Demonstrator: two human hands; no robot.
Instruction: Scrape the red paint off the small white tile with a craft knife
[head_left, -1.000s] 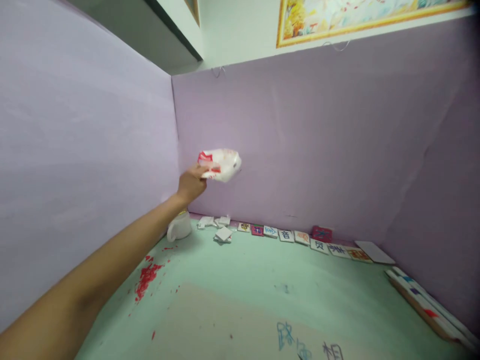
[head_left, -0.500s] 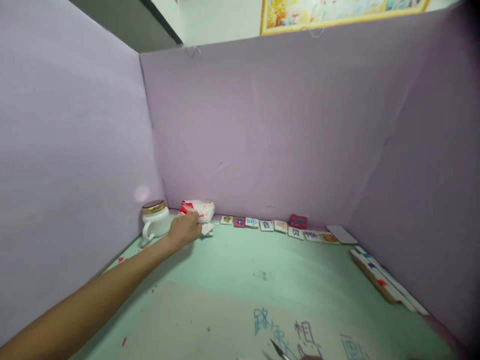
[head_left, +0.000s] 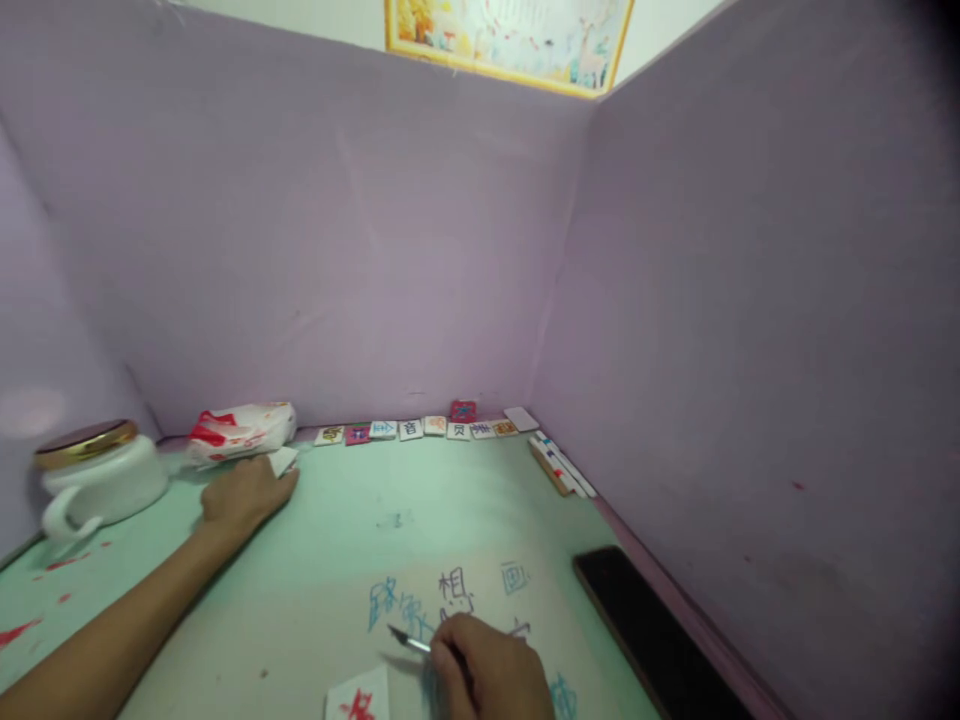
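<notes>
My left hand (head_left: 244, 492) reaches to the back left of the table. Its fingers are closed at a small white card (head_left: 283, 461) that shows at the fingertips, partly covered by them. Just behind it lies a red and white tissue pack (head_left: 251, 425). A white mug with a gold lid (head_left: 105, 485) stands to the left of that hand. At the front, my right hand (head_left: 495, 665) grips a paintbrush (head_left: 411, 641), its dark tip pointing left over blue written characters. Near the front edge of the view is a white card with a red character (head_left: 360, 698).
A row of small character cards (head_left: 411, 430) runs along the back wall, with a red card (head_left: 463, 411) behind it. Several white markers (head_left: 562, 468) lie by the right wall. A dark phone (head_left: 645, 625) rests at the front right. Purple panels (head_left: 420, 230) enclose the table.
My view has swung right and tilted down, bringing the phone, my right hand and the red-marked card into sight. My left hand has shifted from the tissue pack's front to the white card.
</notes>
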